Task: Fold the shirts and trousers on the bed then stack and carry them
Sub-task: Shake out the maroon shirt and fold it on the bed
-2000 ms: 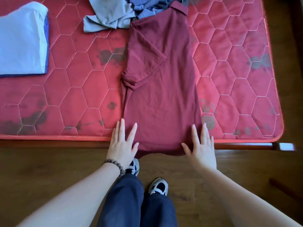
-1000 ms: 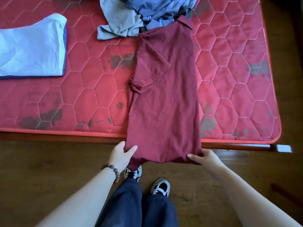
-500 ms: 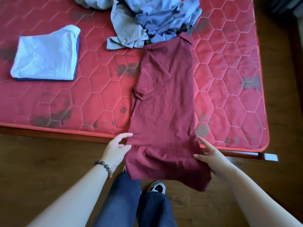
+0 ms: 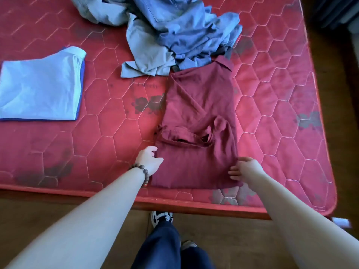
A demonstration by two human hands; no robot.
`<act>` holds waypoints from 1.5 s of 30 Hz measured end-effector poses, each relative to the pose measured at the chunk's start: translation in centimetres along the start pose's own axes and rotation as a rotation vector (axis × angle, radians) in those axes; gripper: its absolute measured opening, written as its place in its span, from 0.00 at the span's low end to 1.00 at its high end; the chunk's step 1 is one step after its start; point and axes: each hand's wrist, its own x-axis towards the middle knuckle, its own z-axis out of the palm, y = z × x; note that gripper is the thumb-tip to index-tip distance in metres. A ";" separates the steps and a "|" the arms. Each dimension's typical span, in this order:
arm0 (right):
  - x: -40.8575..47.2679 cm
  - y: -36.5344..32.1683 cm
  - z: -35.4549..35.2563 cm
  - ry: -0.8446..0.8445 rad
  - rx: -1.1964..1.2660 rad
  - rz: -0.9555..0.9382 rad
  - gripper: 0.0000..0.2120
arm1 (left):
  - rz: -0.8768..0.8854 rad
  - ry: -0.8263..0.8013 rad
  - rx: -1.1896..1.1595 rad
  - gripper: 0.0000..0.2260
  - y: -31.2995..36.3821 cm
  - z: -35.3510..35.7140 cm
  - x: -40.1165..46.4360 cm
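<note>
A red quilted mattress (image 4: 97, 144) fills most of the frame, with dark wooden floor (image 4: 38, 220) along the bottom, where my legs in dark trousers and one shoe show. Just right of centre lies the maroon shirt (image 4: 200, 121), narrowed lengthwise, its hem doubled up over the middle and its collar pointing toward the top of the frame. My left hand (image 4: 148, 159), a bead bracelet (image 4: 143, 172) on its wrist, has curled fingers pinching the shirt's lower left edge. My right hand (image 4: 245, 168) is at the lower right edge; its fingers look bent against the cloth, but I cannot tell whether they grip it. At the left edge of the frame sits a folded light blue garment (image 4: 38, 88). At the top centre is a crumpled heap of blue clothes (image 4: 174, 32), touching the shirt's collar. I judge this is mid-fold on the shirt; next the doubled part needs another fold toward the collar, edges squared.
</note>
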 end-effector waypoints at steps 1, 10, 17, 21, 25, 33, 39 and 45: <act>0.9 0.4 0.0 0.091 -0.240 -0.096 0.10 | -0.001 0.041 0.014 0.22 0.0 0.2 0.3; 3.5 1.4 0.8 0.292 -0.636 -0.376 0.23 | -0.055 0.177 -0.108 0.11 -0.8 1.8 0.7; 3.4 1.9 1.0 0.262 -0.712 -0.328 0.13 | -0.020 0.182 -0.060 0.13 -0.8 1.6 0.4; 2.9 3.1 0.2 0.249 -0.721 -0.323 0.13 | -0.004 0.035 0.037 0.16 -1.2 1.7 0.0; 2.7 4.4 -0.9 0.192 -0.775 -0.256 0.11 | -0.079 -0.076 0.141 0.17 -2.2 2.1 -0.3; 2.5 4.9 -1.8 0.116 -0.780 -0.216 0.11 | -0.132 -0.188 0.105 0.15 -3.8 2.5 -1.2; 3.6 2.7 -1.1 0.202 -0.561 -0.316 0.15 | 0.011 0.067 -0.148 0.09 -1.1 2.0 -0.7; 5.3 0.8 -0.3 0.225 -0.500 -0.289 0.16 | -0.040 0.111 -0.090 0.16 -0.4 2.3 1.0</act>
